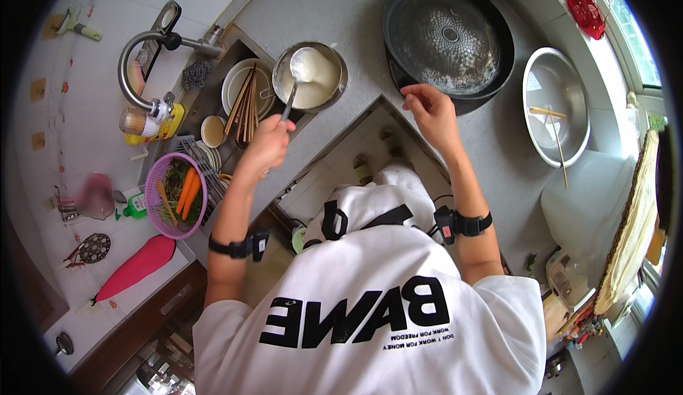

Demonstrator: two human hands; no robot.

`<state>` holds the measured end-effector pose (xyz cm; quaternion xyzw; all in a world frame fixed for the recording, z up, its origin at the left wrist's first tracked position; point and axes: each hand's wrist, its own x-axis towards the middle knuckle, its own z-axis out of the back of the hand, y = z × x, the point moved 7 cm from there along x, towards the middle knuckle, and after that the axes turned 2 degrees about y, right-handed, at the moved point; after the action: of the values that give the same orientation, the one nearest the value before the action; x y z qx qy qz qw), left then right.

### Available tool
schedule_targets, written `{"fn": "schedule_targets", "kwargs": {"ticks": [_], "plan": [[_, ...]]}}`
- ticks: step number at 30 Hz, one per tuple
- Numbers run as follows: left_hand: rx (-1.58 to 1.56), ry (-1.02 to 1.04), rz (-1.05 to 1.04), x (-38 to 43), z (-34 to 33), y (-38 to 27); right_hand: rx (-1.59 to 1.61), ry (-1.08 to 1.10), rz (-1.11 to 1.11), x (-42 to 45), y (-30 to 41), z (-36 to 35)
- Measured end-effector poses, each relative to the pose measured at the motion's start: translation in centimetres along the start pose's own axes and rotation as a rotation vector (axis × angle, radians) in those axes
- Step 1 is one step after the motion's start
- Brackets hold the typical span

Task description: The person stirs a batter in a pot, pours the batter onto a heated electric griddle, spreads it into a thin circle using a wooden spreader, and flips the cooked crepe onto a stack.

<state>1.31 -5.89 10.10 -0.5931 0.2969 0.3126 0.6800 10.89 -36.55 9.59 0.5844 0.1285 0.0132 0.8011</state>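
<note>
My left hand (269, 144) grips the handle of a metal ladle (290, 101). The ladle's bowl, coated with pale batter, is over a metal pot (344, 77). Thick cream-coloured batter (323, 88) fills part of that pot, which sits on the counter at the sink's edge. To the right, my right hand (432, 115) hovers by the near rim of a large black electric griddle pan (451, 34), fingers loosely curled and thumb apart. Nothing shows in its grasp; whether the fingertips touch the pan's side is hard to tell. White powdery residue marks the pan's floor.
Left, the sink under a faucet (125, 69) holds bowls and wooden chopsticks (245, 104). A purple basket (151, 197) contains carrots and greens. Right of the pan stands a steel basin (584, 112) with chopsticks across it. The counter's inner corner (381, 99) lies before me.
</note>
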Motion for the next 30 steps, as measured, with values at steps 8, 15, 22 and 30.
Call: {"fn": "schedule_targets", "kwargs": {"ticks": [8, 15, 22, 30], "plan": [[0.021, 0.011, 0.038, 1.5, 0.1, 0.9, -0.047, -0.006, 0.015, 0.0, -1.7, -0.6], [0.075, 0.006, 0.032, 0.8, 0.1, 1.9, -0.070, 0.090, -0.019, -1.0, -2.7, -2.5], [0.089, 0.040, 0.051, 0.7, 0.2, 1.9, -0.096, 0.150, -0.032, -1.1, -3.0, -4.4], [0.127, 0.107, 0.053, 0.7, 0.3, -0.5, 0.682, 0.494, -0.519, 2.2, -6.2, -16.9]]}}
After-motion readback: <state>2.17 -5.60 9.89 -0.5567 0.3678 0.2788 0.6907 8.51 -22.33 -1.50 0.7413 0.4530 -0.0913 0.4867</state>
